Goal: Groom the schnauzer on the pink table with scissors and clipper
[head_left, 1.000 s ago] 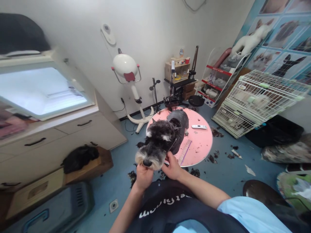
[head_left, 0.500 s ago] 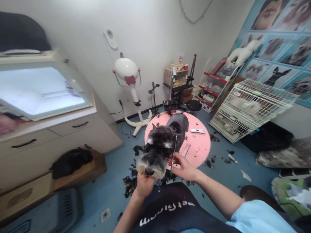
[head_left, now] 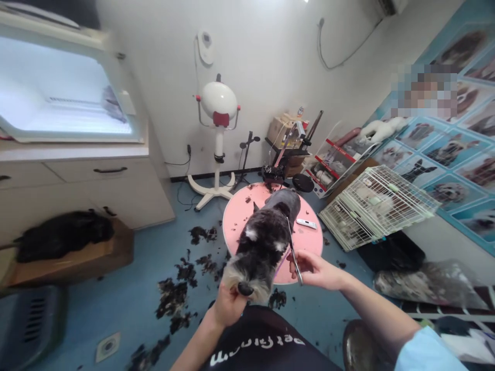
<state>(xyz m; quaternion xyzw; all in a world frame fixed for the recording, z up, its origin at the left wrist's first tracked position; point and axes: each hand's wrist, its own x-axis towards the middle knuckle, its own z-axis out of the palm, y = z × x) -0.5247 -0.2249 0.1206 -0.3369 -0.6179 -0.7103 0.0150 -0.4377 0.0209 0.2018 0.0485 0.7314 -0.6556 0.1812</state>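
Observation:
A dark grey dog (head_left: 266, 226) with a pale muzzle and white brows stands on a round pink table (head_left: 237, 206), facing me. Under its chin, my left hand (head_left: 228, 304) is closed on the muzzle fur, its fingers partly hidden. My right hand (head_left: 311, 269) grips a pair of scissors (head_left: 294, 252) by the handles, just off the side of the dog's head. The blades point up and away from me along the dog's neck and look nearly closed. A purple comb (head_left: 281, 267) lies partly hidden behind the dog's head. Farther back on the table rests a white clipper (head_left: 306, 223).
Clumps of dark cut fur (head_left: 172, 296) lie on the blue floor. A white stand dryer (head_left: 218, 103) is behind the table at left. White wire cages (head_left: 381, 203) stand at right. A cabinet (head_left: 116, 185) and a cardboard box (head_left: 124, 252) are at left.
My view has turned and shifted. The scissors, in my right hand, have swung farther from the dog's face, tilting more. My left hand still holds the muzzle.

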